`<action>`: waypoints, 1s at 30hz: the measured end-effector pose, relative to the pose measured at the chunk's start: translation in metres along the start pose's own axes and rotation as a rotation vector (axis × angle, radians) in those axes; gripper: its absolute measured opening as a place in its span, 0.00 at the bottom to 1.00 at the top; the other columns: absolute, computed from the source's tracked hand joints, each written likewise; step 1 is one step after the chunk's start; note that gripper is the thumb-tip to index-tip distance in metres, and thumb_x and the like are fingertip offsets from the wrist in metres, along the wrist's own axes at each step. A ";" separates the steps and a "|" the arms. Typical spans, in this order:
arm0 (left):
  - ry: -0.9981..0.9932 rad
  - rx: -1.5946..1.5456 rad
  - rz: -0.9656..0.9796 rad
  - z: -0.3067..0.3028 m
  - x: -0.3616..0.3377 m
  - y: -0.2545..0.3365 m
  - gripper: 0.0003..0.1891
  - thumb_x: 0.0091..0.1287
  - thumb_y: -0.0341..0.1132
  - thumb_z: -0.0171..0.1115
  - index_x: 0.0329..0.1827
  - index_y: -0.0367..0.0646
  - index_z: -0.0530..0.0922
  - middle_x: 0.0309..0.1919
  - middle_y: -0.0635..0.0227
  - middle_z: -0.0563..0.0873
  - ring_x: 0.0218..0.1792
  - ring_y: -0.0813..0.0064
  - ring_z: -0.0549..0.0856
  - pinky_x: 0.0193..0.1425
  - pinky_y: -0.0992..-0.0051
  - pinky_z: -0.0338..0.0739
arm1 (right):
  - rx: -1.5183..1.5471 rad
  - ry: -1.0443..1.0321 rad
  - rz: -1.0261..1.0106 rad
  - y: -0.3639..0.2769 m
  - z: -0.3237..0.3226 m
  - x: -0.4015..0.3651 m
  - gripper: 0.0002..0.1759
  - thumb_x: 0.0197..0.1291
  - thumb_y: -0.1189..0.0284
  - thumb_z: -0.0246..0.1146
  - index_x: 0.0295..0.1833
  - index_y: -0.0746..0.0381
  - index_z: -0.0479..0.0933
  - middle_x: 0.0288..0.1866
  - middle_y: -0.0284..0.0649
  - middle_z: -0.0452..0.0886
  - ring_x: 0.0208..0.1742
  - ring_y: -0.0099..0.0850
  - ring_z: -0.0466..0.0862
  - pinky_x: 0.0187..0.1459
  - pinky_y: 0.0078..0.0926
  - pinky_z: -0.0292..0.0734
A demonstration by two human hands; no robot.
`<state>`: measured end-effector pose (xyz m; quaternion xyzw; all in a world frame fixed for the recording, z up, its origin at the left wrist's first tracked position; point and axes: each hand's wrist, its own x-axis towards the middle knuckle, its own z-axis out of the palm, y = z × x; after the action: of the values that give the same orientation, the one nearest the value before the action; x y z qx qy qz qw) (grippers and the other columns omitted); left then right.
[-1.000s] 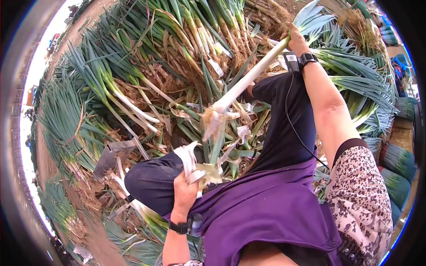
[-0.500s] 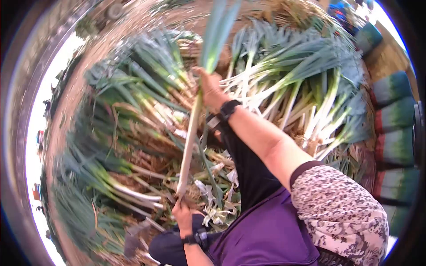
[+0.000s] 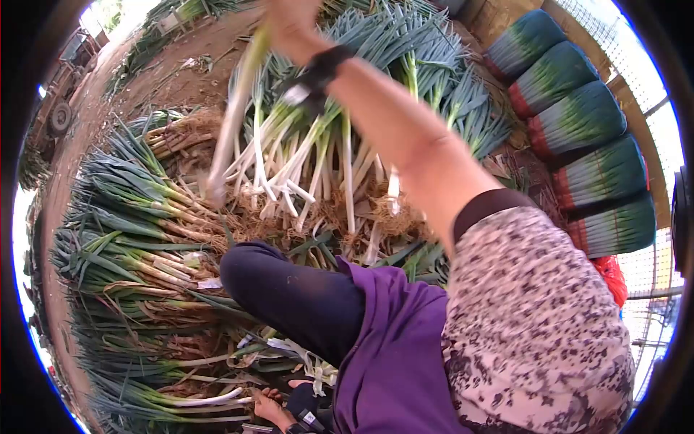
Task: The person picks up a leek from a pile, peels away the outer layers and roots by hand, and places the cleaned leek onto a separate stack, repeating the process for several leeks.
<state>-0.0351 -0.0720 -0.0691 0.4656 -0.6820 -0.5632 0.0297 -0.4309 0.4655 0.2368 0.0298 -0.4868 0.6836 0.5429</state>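
Note:
At the top edge my right hand [image 3: 293, 32], partly cut off by the frame, is closed round the upper part of a leek [image 3: 237, 119]. The leek hangs at a slant, its pale root end lower left, blurred, over the pile. Low in the view my left hand [image 3: 272, 411] has loosely curled fingers, apart, with nothing visible in them, beside the root ends of some leeks [image 3: 217, 400]. White-stemmed leeks [image 3: 347, 173] fan out below my right forearm, roots toward me. More leeks with brownish roots [image 3: 159, 210] lie in bunches at the left.
Several bundled leek packs [image 3: 578, 123] line the right side, by a wire mesh and a red bag [image 3: 613, 278]. Bare soil [image 3: 173, 83] lies at the upper left, with a wheel [image 3: 61, 116] beyond. My bent knee [image 3: 289, 289] is between the piles.
My right hand has moved up and left with the leek. My left hand has come off the leek's root end and sits lower. The view has turned toward the packs on the right.

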 end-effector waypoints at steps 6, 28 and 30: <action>-0.197 -0.017 -0.123 0.004 0.020 -0.023 0.11 0.68 0.37 0.60 0.41 0.36 0.77 0.23 0.59 0.83 0.17 0.76 0.78 0.19 0.82 0.72 | -0.717 -0.004 0.146 -0.026 -0.249 0.091 0.10 0.59 0.66 0.63 0.34 0.62 0.74 0.20 0.36 0.75 0.16 0.25 0.72 0.17 0.24 0.66; -0.516 0.576 0.458 0.043 -0.044 0.050 0.13 0.61 0.37 0.60 0.43 0.36 0.82 0.36 0.49 0.85 0.40 0.54 0.86 0.45 0.67 0.79 | -0.514 -1.086 0.698 0.088 0.042 -0.137 0.17 0.62 0.67 0.61 0.50 0.67 0.77 0.37 0.37 0.85 0.33 0.23 0.84 0.31 0.21 0.77; -0.576 0.636 0.468 0.045 -0.045 0.046 0.18 0.61 0.40 0.59 0.46 0.35 0.80 0.38 0.47 0.84 0.42 0.51 0.84 0.49 0.61 0.77 | -0.575 -1.539 0.744 0.099 0.115 -0.193 0.18 0.63 0.63 0.60 0.54 0.62 0.76 0.37 0.34 0.85 0.33 0.24 0.84 0.32 0.20 0.79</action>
<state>-0.0635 -0.0116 -0.0273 0.1112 -0.8871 -0.4111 -0.1782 -0.4846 0.2534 0.1244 0.1829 -0.8459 0.4580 -0.2030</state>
